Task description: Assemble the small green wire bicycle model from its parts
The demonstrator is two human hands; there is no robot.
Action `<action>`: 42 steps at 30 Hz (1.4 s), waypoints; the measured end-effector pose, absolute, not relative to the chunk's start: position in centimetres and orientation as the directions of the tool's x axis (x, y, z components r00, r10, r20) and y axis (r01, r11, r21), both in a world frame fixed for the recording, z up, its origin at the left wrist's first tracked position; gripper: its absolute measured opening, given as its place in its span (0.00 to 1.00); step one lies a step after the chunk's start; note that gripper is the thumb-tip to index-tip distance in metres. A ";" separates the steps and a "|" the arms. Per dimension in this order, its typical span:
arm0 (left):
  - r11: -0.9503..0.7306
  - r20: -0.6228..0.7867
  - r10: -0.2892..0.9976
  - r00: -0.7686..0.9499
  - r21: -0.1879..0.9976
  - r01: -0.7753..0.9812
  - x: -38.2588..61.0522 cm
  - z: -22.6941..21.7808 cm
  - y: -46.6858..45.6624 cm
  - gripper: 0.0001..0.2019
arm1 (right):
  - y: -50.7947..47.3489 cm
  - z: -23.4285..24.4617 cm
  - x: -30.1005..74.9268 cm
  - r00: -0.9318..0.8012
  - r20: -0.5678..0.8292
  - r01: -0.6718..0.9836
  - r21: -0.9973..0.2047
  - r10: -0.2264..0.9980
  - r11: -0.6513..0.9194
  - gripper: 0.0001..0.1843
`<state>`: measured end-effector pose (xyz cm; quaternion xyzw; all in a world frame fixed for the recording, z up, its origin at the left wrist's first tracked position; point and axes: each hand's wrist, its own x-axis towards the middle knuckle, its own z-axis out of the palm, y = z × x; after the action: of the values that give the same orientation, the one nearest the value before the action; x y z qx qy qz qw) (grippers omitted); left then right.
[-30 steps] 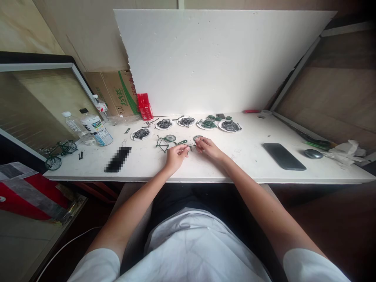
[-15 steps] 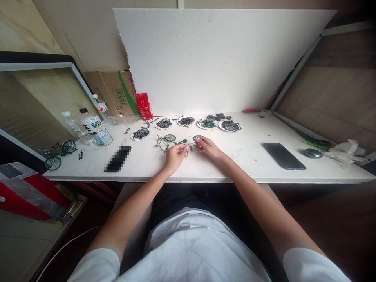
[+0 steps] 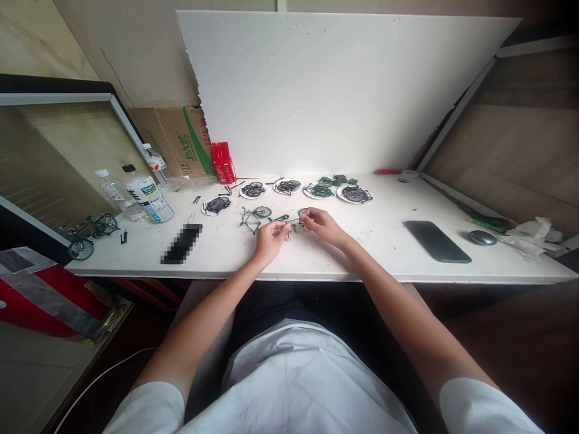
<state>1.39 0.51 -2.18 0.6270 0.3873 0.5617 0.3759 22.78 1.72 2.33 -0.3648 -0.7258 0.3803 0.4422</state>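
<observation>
My left hand (image 3: 271, 241) is closed in a pinch above the table, close to its front edge. Opposite it, my right hand (image 3: 323, 225) pinches too, its fingertips a short way off. A thin, small piece shows between the two sets of fingertips, too fine to name. Just beyond my left hand lies a green model bicycle frame (image 3: 249, 220) with a spoked wheel (image 3: 263, 211) at one end. A small green part (image 3: 281, 217) rests beside the fingers. Another wheel (image 3: 302, 211) is partly hidden behind my right fingers.
White plates hold black parts (image 3: 218, 205) and green parts (image 3: 319, 190). A finished-looking model bicycle (image 3: 93, 234) stands far left, near several bottles (image 3: 149, 196). A dark phone (image 3: 436, 241) and a mouse (image 3: 482, 237) lie right. A white board (image 3: 344, 90) leans behind.
My right hand has shifted very slightly, its fingertips a touch higher. Both hands stay pinched in nearly the same place, and the parts on the table have not moved.
</observation>
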 end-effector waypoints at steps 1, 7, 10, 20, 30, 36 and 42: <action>-0.416 0.413 0.909 0.065 0.907 0.059 1.4 -2.2 0.5 0.19 | 1.7 2.3 22.8 -0.333 0.366 0.212 -0.869 0.869 0.448 0.26; -0.406 0.404 0.914 0.048 0.912 0.051 1.4 -2.3 0.6 0.19 | 1.9 2.1 22.8 -0.333 0.390 0.210 -0.857 0.859 0.471 0.26; -0.415 0.412 0.910 0.054 0.909 0.050 1.4 -2.4 0.7 0.19 | 1.9 2.0 22.7 -0.335 0.393 0.195 -0.860 0.856 0.471 0.26; -0.424 0.420 0.905 0.065 0.902 0.077 1.4 -2.4 0.6 0.19 | 1.5 1.9 22.0 -0.331 0.356 0.297 -0.840 0.874 0.454 0.33; -0.433 0.428 0.901 0.072 0.896 0.096 1.4 -2.6 0.7 0.17 | 1.2 1.8 22.0 -0.370 0.325 0.101 -0.917 0.870 0.385 0.15; -0.443 0.439 0.896 0.066 0.891 0.095 1.5 -2.8 0.8 0.17 | 1.4 1.8 22.1 -0.360 0.331 0.199 -0.886 0.872 0.419 0.29; -0.441 0.435 0.897 0.075 0.892 0.099 1.5 -2.7 0.7 0.18 | 1.3 1.8 22.0 -0.354 0.306 0.147 -0.915 0.884 0.375 0.26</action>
<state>1.48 0.70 -2.67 0.6397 0.3893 0.5577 0.3581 21.99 1.33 1.80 -0.3653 -0.7056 0.4229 0.4356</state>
